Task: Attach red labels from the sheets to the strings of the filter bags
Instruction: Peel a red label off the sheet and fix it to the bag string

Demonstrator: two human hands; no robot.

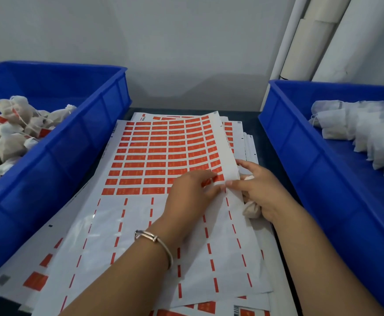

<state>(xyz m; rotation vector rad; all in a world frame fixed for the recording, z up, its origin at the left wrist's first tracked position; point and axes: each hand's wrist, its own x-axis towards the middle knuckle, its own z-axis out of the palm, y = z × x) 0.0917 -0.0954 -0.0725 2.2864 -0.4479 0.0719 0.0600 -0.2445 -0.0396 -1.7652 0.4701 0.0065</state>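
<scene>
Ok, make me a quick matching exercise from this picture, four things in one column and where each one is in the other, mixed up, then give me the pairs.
Things
1. Filter bags with red labels
2. Plain filter bags
3. Top label sheet
4. Single filter bag

Places
A. In the right hand
B. In the left blue bin
C. On the stack between the bins
D. In the right blue bin

Pairs: 1-B, 2-D, 3-C, 4-A
</scene>
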